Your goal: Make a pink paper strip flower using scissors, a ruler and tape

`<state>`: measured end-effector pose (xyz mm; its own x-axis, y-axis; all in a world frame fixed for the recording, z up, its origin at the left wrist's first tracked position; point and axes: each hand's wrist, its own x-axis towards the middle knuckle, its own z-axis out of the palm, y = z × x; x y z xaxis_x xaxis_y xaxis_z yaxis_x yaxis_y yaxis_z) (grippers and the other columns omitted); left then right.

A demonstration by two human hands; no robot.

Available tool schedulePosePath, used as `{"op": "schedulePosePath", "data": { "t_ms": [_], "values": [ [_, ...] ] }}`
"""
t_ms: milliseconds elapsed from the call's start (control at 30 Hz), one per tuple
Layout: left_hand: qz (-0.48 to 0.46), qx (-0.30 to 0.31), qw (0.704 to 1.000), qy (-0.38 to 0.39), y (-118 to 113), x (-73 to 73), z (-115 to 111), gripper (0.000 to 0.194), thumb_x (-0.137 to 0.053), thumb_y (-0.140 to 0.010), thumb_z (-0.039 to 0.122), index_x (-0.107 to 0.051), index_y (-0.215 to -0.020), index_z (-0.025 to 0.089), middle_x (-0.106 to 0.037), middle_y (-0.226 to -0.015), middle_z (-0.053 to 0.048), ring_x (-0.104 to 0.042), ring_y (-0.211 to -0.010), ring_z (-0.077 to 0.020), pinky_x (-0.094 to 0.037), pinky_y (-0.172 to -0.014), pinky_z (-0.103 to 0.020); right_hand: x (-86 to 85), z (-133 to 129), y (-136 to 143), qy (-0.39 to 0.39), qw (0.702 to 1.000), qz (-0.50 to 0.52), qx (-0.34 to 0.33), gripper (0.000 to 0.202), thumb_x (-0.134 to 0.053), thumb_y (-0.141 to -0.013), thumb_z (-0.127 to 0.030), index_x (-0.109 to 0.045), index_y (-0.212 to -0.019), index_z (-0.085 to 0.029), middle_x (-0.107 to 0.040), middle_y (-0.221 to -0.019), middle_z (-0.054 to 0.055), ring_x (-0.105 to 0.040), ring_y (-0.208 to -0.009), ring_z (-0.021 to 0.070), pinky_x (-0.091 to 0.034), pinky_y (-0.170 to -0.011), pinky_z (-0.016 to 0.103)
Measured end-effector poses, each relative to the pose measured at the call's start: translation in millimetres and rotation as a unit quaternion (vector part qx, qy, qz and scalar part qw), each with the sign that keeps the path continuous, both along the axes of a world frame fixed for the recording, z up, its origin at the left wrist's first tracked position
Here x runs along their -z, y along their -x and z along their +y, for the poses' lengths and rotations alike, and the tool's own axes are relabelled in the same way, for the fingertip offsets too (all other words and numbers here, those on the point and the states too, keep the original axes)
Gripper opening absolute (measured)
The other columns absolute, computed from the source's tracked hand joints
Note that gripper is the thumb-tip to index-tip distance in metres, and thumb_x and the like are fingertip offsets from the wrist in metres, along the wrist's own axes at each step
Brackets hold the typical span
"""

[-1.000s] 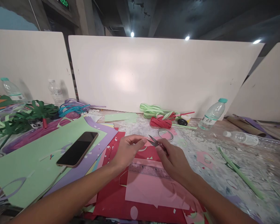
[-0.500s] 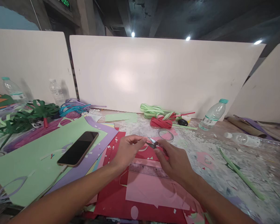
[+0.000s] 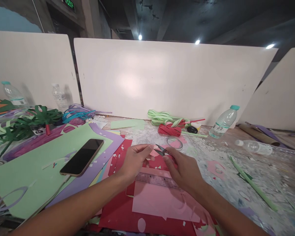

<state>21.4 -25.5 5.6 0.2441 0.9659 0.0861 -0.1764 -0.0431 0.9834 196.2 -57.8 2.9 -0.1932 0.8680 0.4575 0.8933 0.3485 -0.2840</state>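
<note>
Head view: left grip (image 3: 134, 161) pinches pink paper (image 3: 154, 152), right grip (image 3: 186, 166) holds scissors (image 3: 161, 150); ruler (image 3: 157, 180) lies between wrists, phone (image 3: 82, 157) further left.

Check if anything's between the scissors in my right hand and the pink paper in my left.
Nothing visible is in the way: your right hand holds the open scissors right beside the small pink paper in your left hand. The ruler lies nearer you, outside that gap.
</note>
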Motion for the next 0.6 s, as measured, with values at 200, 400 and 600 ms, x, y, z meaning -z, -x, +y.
{"op": "schedulePosePath", "data": {
  "t_ms": [200, 400, 600],
  "values": [
    [0.023, -0.009, 1.0, -0.016, -0.8, -0.9, -1.4, 0.029, -0.066, -0.077, 0.038, -0.065, -0.094, 0.014, -0.065, -0.071, -0.005, -0.06, -0.061, -0.0145, -0.045, -0.05, -0.022, -1.0, -1.0, 1.8, 0.039, 0.998, 0.039, -0.013, 0.034, -0.032, -0.094, -0.044, -0.055, -0.101, -0.02, -0.06, -0.07, 0.002, -0.056, -0.06, 0.0191, -0.031, -0.055, 0.026],
    [0.019, 0.01, 0.999, -0.046, -0.3, -0.2, -3.7, 0.029, -0.064, -0.079, 0.038, -0.057, -0.097, 0.016, -0.06, -0.069, 0.0, -0.06, -0.052, -0.012, -0.05, -0.053, -0.025, -3.4, 1.2, 4.6, 0.13, 0.958, 0.252, -0.036, 0.033, -0.045, -0.088, -0.05, -0.054, -0.099, -0.02, -0.033, -0.056, -0.006, -0.036, -0.051, 0.013, -0.025, -0.049, 0.024],
    [0.026, 0.07, 0.995, -0.069, -3.6, 6.5, -6.5, 0.023, -0.06, -0.083, 0.034, -0.055, -0.099, 0.019, -0.059, -0.067, 0.001, -0.062, -0.059, -0.0138, -0.052, -0.06, -0.028, -3.0, 7.0, 5.2, 0.223, 0.866, 0.436, -0.102, 0.027, -0.059, -0.081, -0.045, -0.052, -0.08, -0.019, -0.024, -0.057, -0.008, -0.021, -0.049, 0.0084, -0.018, -0.046, 0.023]
  ]
}}
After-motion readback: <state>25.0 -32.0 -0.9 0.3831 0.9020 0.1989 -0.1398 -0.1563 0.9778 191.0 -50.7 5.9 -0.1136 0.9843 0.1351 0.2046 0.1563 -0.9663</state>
